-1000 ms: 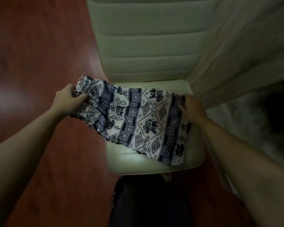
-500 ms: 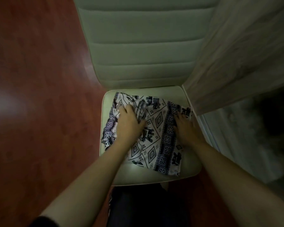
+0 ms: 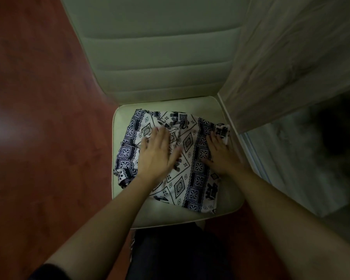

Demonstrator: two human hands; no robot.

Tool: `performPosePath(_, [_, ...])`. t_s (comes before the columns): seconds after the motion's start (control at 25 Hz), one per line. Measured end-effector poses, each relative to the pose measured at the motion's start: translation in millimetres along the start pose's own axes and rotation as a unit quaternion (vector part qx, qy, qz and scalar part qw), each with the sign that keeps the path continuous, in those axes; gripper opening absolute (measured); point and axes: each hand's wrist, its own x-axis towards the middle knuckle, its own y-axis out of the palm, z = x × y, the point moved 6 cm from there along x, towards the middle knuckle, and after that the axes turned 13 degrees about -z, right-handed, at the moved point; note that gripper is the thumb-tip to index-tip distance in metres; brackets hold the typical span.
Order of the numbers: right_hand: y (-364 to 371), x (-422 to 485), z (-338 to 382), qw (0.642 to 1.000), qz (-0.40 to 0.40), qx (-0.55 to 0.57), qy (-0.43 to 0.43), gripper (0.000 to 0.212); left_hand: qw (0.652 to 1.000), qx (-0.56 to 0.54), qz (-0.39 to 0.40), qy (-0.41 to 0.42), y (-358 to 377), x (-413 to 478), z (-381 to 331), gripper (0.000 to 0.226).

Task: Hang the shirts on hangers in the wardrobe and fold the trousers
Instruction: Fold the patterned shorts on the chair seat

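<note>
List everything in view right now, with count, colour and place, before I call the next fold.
White and navy elephant-print cloth trousers: one, white with navy pattern, partly folded on the chair seat.
Cream padded chair: one, cream, centre, backrest toward the top.
Red-brown wooden floor: one, red-brown, left of the chair and below it.
Pale grey wood-grain panel: one, pale grey, upper right, beside the chair.
Blurred grey area: one, grey, right; cannot tell what it is.
Dark-clothed legs: dark, bottom centre.
Left hand: one, flat on the trousers' left part.
Right hand: one, flat on the trousers' right part.
</note>
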Motion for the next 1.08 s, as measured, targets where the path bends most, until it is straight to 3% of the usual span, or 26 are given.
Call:
performPosePath(0.08, [0,-1,-1,1.000,-0.002,0.001,-0.001,0.085,0.988,-0.016,-0.110,-0.107,-24,13,24,0.066])
performPosePath(0.12, [0,-1,-1,1.000,-0.006,0.002,0.000,0.085,0.977,-0.013,-0.116,-0.179,-25,16,45,0.068])
performPosePath(0.2, [-1,-3,-1,1.000,-0.014,0.002,-0.001,0.084,0.954,-0.030,-0.041,-0.296,-11,13,84,0.091])
performPosePath(0.24, [-1,-5,1,1.000,-0.019,0.002,0.000,0.084,0.950,-0.041,0.008,-0.309,-2,10,95,0.098])
performPosePath(0.32, [-3,-11,3,0.999,-0.030,0.011,0.012,0.082,0.954,-0.058,0.061,-0.288,4,12,104,0.088])
performPosePath(0.48, [-6,-38,2,0.995,-0.065,0.032,0.075,0.074,0.964,-0.130,0.058,-0.223,-13,42,83,0.041])
performPosePath(0.56, [-6,-51,1,0.990,-0.068,0.046,0.117,0.069,0.986,-0.097,0.046,-0.128,-30,66,60,0.037])
performPosePath(0.64, [-2,-61,5,0.971,-0.014,0.153,0.181,0.066,0.998,-0.040,0.036,-0.018,-49,85,32,0.040])
performPosePath(0.72, [3,-69,20,0.918,0.067,0.322,0.220,0.061,0.995,0.024,0.037,0.093,-63,92,4,0.042])
performPosePath(0.8, [7,-74,33,0.830,0.116,0.468,0.281,0.063,0.977,0.061,-0.026,0.203,-79,89,-26,0.035])
performPosePath(0.88, [15,-73,34,0.759,0.103,0.552,0.331,0.073,0.951,0.051,-0.135,0.272,-91,69,-43,0.022])
performPosePath(0.96, [22,-69,29,0.716,0.067,0.598,0.353,0.078,0.922,0.030,-0.204,0.327,-79,31,-43,0.024])
performPosePath(1.08, [34,-61,20,0.661,0.027,0.670,0.338,0.085,0.907,0.039,-0.221,0.357,-29,-37,-30,0.034])
